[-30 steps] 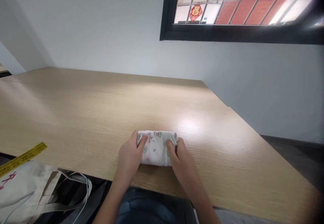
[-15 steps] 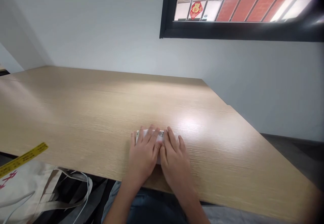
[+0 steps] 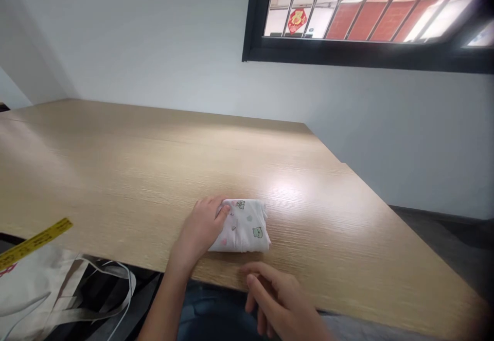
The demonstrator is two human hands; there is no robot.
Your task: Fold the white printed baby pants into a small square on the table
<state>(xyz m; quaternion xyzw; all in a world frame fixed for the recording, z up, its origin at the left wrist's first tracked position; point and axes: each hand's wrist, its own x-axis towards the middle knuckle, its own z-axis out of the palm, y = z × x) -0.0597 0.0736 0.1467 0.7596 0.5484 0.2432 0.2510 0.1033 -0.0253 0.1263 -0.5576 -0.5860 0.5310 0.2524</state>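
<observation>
A folded white cloth printed with small cartoon animals and pink hearts lies flat on the wooden table, near its front edge. My left hand grips the cloth's left end, its thumb on top and the other fingers bent at the far left side; their tips are partly hidden. Below the cloth, at the table's front edge, my right hand hovers apart from it. Its fingers are loosely curled with gaps between them, and nothing is in them.
A yellow printed strip juts over the table's left front edge. Under it sits a cream cloth bag with handles and a white cord. A pale wall and a barred window stand behind the table.
Both hands were pressed flat over the cloth, hiding most of it. My right hand has drawn back toward me; my left has shifted left and turned onto the cloth's end, exposing the print.
</observation>
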